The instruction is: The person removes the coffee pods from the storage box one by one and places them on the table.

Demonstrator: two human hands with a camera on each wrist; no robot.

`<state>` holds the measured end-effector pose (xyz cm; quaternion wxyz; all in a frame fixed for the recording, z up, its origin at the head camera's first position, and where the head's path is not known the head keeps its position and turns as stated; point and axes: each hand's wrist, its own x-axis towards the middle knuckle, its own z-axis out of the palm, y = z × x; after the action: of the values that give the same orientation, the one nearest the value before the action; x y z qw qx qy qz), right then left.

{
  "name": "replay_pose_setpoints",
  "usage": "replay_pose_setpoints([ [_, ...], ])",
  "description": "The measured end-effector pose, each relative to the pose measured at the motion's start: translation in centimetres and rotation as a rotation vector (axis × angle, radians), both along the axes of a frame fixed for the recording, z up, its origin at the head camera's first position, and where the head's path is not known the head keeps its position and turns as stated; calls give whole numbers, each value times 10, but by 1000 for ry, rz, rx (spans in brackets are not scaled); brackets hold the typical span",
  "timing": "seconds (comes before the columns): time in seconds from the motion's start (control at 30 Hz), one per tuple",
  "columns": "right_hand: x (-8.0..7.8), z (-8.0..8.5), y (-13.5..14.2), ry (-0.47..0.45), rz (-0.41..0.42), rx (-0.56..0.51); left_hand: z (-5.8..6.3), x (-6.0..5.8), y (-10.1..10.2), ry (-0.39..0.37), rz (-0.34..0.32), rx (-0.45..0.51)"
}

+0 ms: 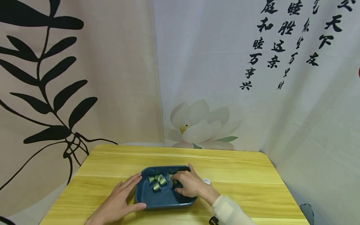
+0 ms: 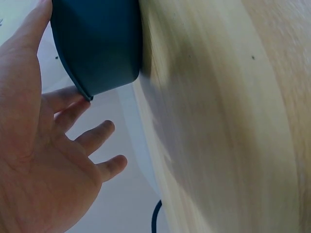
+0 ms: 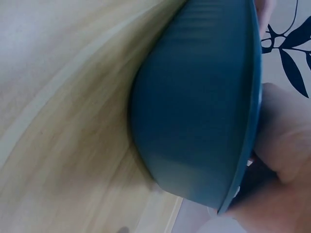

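A dark blue rectangular tray (image 1: 168,205) sits on the wooden table, with several small metallic-green coffee capsules (image 1: 156,187) lying loose inside. My left hand (image 1: 118,198) spans the tray's left end, fingertips at the back corner and thumb along the near rim, its fingers fairly straight. My right hand (image 1: 188,182) reaches in over the right end. Its fingers and thumb bend down around a capsule (image 1: 172,183), while one finger points up at the far rim; I cannot tell whether they pinch it. In the right wrist view, the tray's wall (image 3: 194,107) hides the fingertips.
Just right of the tray, partly behind my right wrist, is a small white round thing (image 1: 206,181). The yellow wooden table (image 1: 239,175) ends in rounded back corners. Behind it hang curtains (image 1: 126,78) printed with leaves, a lotus and black characters.
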<state>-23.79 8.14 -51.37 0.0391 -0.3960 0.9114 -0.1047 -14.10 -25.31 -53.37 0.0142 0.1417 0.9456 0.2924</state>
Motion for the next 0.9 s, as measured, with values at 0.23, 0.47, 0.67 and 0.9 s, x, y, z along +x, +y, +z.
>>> replay_pose_setpoints([
  [0.23, 0, -8, -5, 56, 0, -13, 2, 0, 1, 4, -1, 5],
  [0.47, 1, -10, -6, 43, 3, -21, 2, -1, 1, -16, -9, 4],
  [0.67, 2, -8, -3, 32, 14, -23, 1, -1, 1, -21, -15, 6],
  [0.9, 0, -9, -1, 24, 14, 7, 1, 0, 1, -26, -9, 14],
])
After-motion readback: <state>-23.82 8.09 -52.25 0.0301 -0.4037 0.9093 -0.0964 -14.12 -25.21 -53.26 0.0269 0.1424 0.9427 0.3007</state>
